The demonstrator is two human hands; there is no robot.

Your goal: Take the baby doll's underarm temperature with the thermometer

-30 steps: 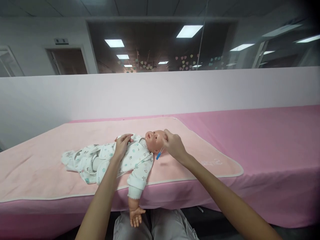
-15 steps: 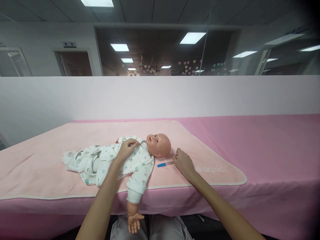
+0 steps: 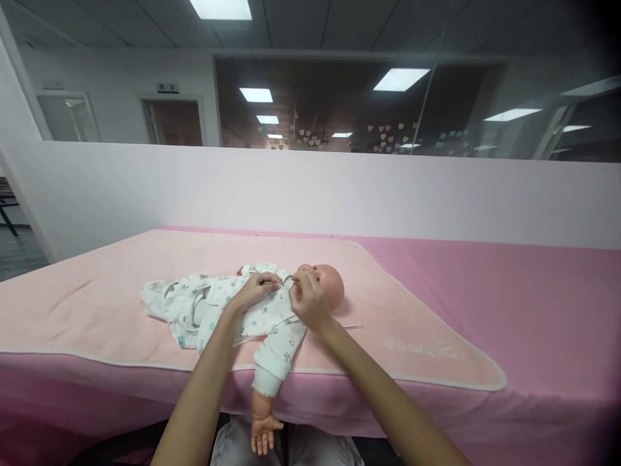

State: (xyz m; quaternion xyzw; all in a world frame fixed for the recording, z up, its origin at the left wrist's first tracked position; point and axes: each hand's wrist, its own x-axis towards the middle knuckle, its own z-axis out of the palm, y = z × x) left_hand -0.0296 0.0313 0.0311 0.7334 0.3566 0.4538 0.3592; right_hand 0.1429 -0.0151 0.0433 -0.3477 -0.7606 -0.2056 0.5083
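A baby doll [image 3: 332, 283] lies on its back, dressed in a white printed shirt [image 3: 272, 316], with its head to the right. My left hand [image 3: 257, 290] rests on the doll's chest, thumb and fingers closed on the shirt front near the collar. Beside it, my right hand [image 3: 309, 301] is at the doll's neck and chin, fingers curled together and hiding part of the face. Whatever those fingers hold is hidden. A slim clear stick [image 3: 354, 327], like a thermometer, lies by the doll's head, partly covered by my right forearm.
A peach mat [image 3: 412, 323] with a pale border lies under the doll on a pink-covered table [image 3: 543, 310]. One doll arm [image 3: 264, 424] hangs over the front edge. Behind the table stands a white partition [image 3: 388, 194].
My right hand has left the slim stick and moved left to the doll's neck. My left hand stays at the shirt front. The view has shifted slightly.
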